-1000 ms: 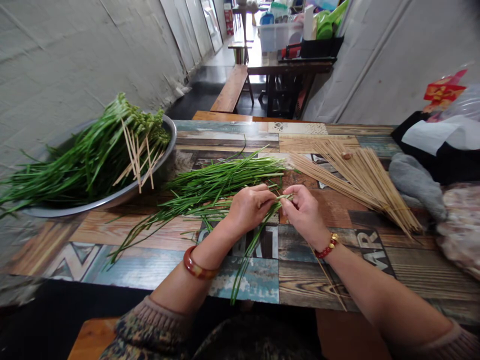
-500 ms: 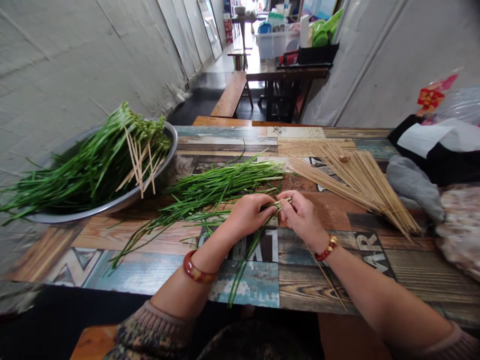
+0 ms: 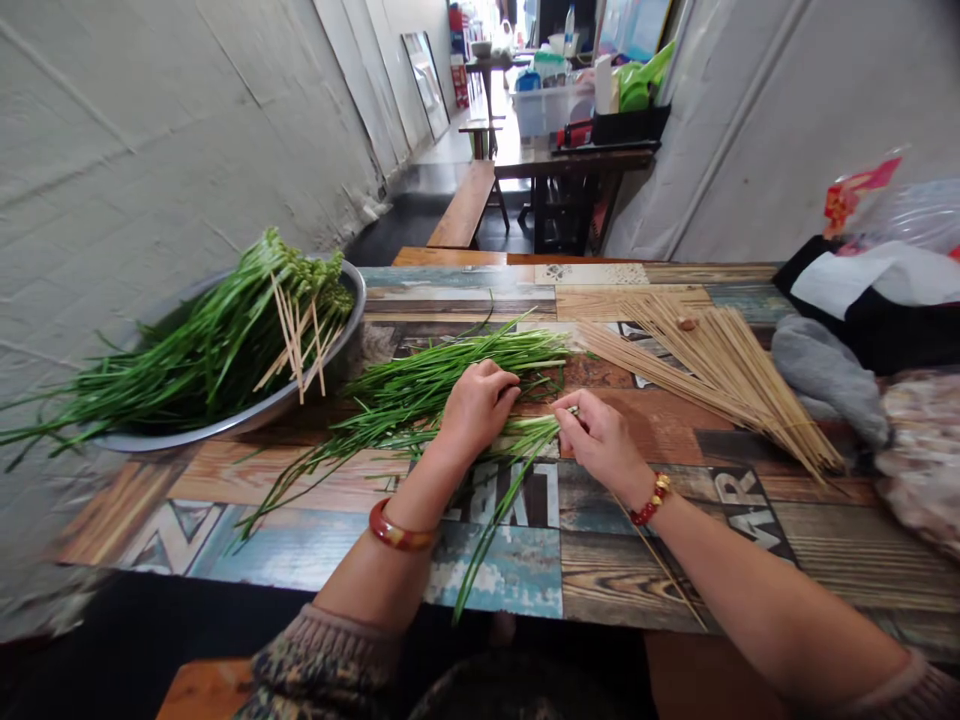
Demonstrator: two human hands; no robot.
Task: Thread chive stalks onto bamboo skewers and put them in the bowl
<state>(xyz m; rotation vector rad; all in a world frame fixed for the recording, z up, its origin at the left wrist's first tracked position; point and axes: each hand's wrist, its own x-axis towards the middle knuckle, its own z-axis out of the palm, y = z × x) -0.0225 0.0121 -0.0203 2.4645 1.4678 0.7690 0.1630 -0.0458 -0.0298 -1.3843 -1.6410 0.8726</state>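
Observation:
My right hand [image 3: 604, 440] pinches the pale ends of a few garlic chives [image 3: 534, 432], their green leaves trailing left and down over the table edge. A thin bamboo skewer [image 3: 664, 562] runs from under this hand toward the front edge; its upper end is hidden. To the left, my left hand [image 3: 480, 402] rests at the near side of a loose pile of garlic chives [image 3: 420, 372]. Its fingers are curled together, and what they hold, if anything, is hidden.
A metal basin [image 3: 225, 432] at the left holds more chives, with skewers [image 3: 300, 345] sticking out of skewered bundles. A fan of bamboo skewers [image 3: 739, 365] lies at the right, beside a grey plastic bag [image 3: 825, 370] and a bag of pale pieces [image 3: 926, 450]. A wooden bench [image 3: 465, 205] stands beyond.
My left hand has let go of the chives at my right hand and moved left and up to the pile. My right hand keeps hold of the chive ends. The view has shifted slightly.

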